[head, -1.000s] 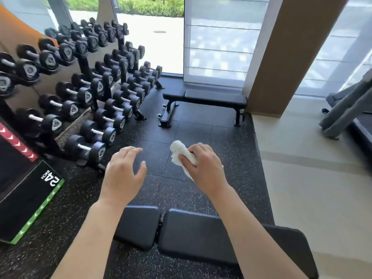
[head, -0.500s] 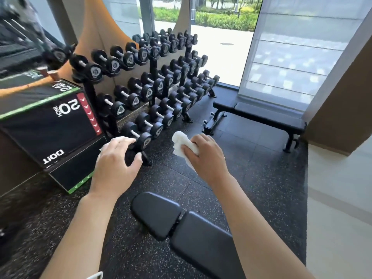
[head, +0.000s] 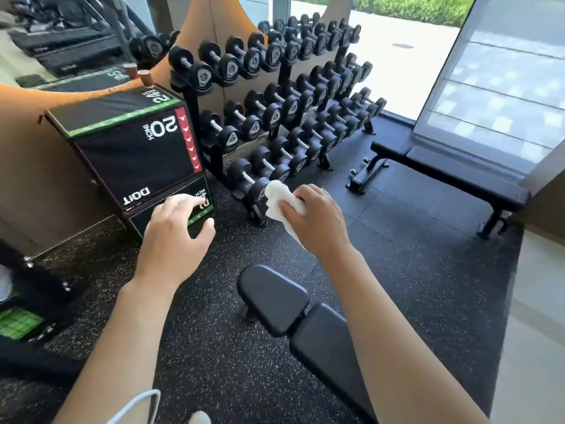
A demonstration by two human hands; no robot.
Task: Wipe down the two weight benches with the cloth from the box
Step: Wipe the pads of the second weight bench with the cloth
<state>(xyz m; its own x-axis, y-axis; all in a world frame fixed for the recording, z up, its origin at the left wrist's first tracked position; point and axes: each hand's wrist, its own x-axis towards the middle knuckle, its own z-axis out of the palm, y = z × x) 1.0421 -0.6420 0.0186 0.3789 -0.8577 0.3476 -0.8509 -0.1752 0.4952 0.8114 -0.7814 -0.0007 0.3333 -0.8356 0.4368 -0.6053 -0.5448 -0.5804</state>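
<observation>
The right hand held the white cloth, its fingers clamped on it, in the air above the floor beyond the near bench. The left hand was empty, fingers apart. The far bench stood by the window.

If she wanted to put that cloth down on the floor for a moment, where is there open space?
The widest bare patch of rubber floor lies between the near bench and the far bench by the window. Another lies left of the near bench, below the plyo box. It is crowded along the dumbbell rack, whose feet jut onto the floor.
</observation>
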